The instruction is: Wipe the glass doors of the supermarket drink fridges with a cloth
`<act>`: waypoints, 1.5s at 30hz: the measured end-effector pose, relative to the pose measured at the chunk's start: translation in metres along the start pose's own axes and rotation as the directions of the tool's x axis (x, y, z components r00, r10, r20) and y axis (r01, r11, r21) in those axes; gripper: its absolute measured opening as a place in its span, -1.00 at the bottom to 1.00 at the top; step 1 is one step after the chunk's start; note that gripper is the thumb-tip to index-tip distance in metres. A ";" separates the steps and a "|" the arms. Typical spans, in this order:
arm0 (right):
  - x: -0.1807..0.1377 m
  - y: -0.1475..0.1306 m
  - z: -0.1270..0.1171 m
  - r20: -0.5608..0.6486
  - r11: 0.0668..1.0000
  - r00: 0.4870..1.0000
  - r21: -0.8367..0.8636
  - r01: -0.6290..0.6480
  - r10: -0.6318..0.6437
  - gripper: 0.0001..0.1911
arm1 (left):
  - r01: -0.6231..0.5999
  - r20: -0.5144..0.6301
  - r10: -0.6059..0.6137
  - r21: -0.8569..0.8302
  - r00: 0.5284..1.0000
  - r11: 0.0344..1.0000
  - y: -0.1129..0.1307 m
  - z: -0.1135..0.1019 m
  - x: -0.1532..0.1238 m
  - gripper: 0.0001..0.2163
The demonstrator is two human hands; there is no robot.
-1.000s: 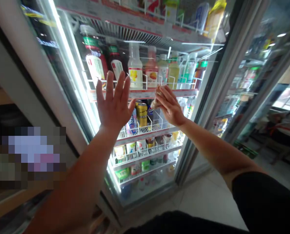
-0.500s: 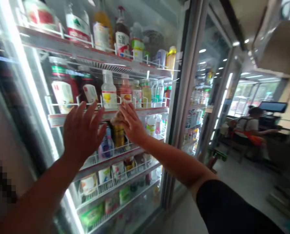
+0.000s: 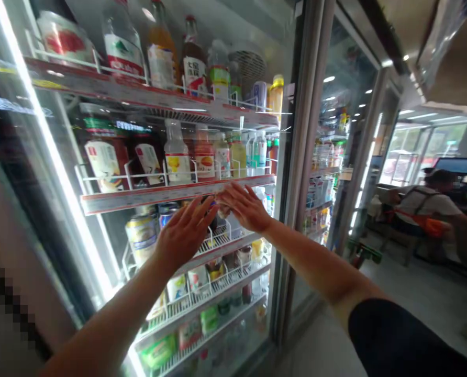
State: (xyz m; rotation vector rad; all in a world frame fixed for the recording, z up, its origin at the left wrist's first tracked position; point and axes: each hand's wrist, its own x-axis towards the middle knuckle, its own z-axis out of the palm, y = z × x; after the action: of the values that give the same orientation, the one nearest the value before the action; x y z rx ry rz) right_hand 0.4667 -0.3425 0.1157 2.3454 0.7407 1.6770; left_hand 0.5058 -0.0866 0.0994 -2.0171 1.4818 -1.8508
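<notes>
I stand before the glass door (image 3: 284, 157) of a lit drinks fridge. My left hand (image 3: 184, 233) lies flat against the glass with its fingers stretched out and holds nothing. It sits level with the can shelf (image 3: 218, 243). Just to its right, my right hand (image 3: 243, 207) presses a small pale crumpled wad (image 3: 223, 212) against the glass under its fingers. The fingertips of the two hands nearly touch. Juice bottles (image 3: 177, 154) stand on the shelf above the hands. A yellow can (image 3: 141, 238) is to the left of my left hand.
More bottles fill the top shelf (image 3: 139, 94), and cups and packs sit on the wire shelves below. A second fridge door (image 3: 327, 167) follows on the right. At the back right, a person (image 3: 425, 207) with an orange strap sits near a monitor (image 3: 459, 166). Pale floor (image 3: 414, 293) stretches to the right.
My left hand has come down and to the right, close to my right hand. Both hands now sit lower on the glass, and the view has turned up and to the right.
</notes>
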 end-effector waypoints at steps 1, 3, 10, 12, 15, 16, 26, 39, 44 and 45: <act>-0.001 0.010 -0.001 -0.066 0.998 0.996 -0.001 -0.057 0.056 -0.45 | 0.047 -0.001 -0.047 0.045 0.999 0.998 -0.004 -0.004 -0.004 -0.32; -0.004 0.025 0.000 -0.204 0.981 0.960 0.016 -0.195 0.194 -0.33 | 0.120 0.002 -0.121 0.094 0.993 0.988 -0.011 -0.009 -0.009 -0.34; -0.029 0.002 0.020 -0.144 0.996 0.988 0.081 -0.046 0.057 -0.21 | 0.169 0.062 -0.175 0.091 0.983 0.981 -0.009 -0.010 -0.011 -0.36; -0.018 -0.002 0.019 -0.151 0.994 0.988 0.109 -0.025 0.041 -0.23 | 0.164 0.078 -0.171 0.086 0.982 0.983 -0.008 -0.010 -0.011 -0.37; 0.010 -0.004 0.018 -0.266 0.982 0.951 0.142 -0.124 0.159 -0.25 | 0.173 0.096 -0.179 0.064 0.979 0.983 -0.008 -0.011 -0.012 -0.38; 0.016 -0.007 0.020 -0.309 0.974 0.929 0.158 -0.161 0.203 -0.25 | 0.177 0.100 -0.181 0.050 0.978 0.983 -0.007 -0.012 -0.012 -0.39; -0.002 -0.021 0.019 -0.125 0.984 0.988 0.166 -0.069 0.090 -0.39 | 0.199 0.122 -0.194 -0.035 0.973 0.979 -0.006 -0.016 -0.012 -0.39; 0.007 -0.015 0.009 -0.243 0.962 0.936 0.162 -0.218 0.253 -0.38 | 0.305 0.014 -0.307 0.073 0.952 0.949 0.007 -0.027 -0.055 -0.49; 0.008 -0.052 0.029 -0.229 0.964 0.948 0.197 -0.177 0.221 -0.41 | 0.435 0.136 -0.475 0.247 0.869 0.866 0.015 -0.041 -0.099 -0.46; 0.008 -0.063 0.032 -0.172 0.965 0.973 0.239 -0.108 0.152 -0.43 | 0.434 0.159 -0.483 0.265 0.861 0.861 0.015 -0.041 -0.105 -0.47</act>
State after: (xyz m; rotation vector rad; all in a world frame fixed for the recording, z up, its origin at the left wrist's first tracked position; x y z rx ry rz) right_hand 0.4799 -0.2789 0.0852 2.4573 0.8723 1.9913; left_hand 0.4817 -0.0056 0.0235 -2.5166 0.7357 -1.7448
